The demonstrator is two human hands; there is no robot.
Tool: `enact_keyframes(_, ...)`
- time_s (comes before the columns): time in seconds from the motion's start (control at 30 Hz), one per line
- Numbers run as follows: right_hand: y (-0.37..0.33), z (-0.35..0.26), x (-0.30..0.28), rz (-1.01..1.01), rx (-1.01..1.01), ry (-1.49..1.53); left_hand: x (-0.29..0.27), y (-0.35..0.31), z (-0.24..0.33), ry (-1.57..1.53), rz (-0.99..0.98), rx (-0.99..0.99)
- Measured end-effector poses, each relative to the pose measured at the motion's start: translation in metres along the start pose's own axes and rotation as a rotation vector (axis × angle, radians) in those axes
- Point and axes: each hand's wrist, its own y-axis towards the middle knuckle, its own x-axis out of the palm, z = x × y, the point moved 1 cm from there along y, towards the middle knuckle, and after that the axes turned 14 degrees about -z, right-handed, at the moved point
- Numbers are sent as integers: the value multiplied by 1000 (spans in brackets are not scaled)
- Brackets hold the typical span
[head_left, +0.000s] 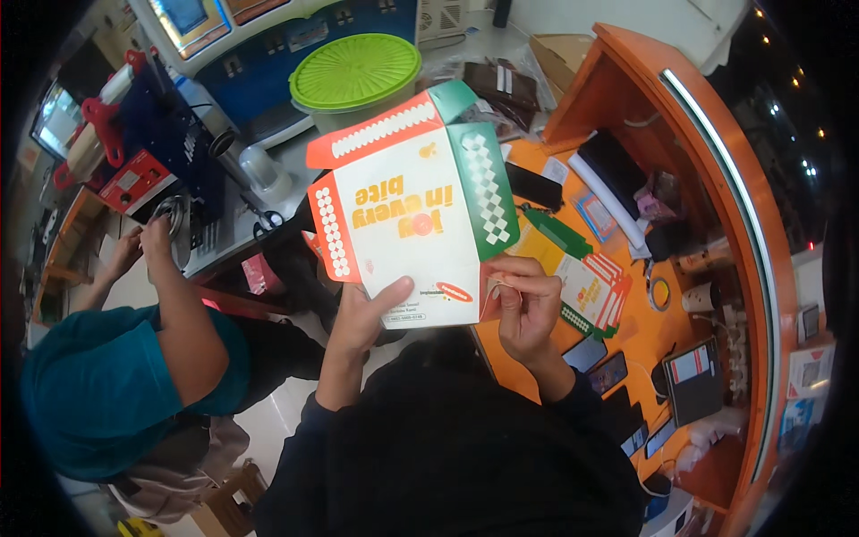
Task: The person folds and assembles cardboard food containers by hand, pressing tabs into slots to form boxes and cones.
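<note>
My left hand (365, 318) grips a flat-panelled cardboard food box (407, 242) by its lower left edge, thumb on the white face. Red flaps stand out along the box's top and left, green flaps along its right and upper right corner. At the lower right corner of the box my right hand (528, 309) is closed in a pinch. A thin pale strand shows between its fingertips; its kind is unclear. More flat cardboard box blanks (573, 277) in yellow, green and red lie on the orange table (537, 161), beyond the right hand.
A tub with a green lid (355, 72) stands behind the box. Several phones (608, 371) and a dark notebook (693, 380) lie to the right, by an orange shelf (617, 63). At left, a person in a teal shirt (116, 385) works at a counter with a red device (139, 183).
</note>
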Motion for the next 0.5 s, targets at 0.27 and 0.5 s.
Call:
enact_keyframes(0.27,27,-2,-11,-643,395,503,-32,-27,6,215,-116,-176)
enact_keyframes(0.5,41,28,56,-398,498,766,-70,-66,45,660,23,-187)
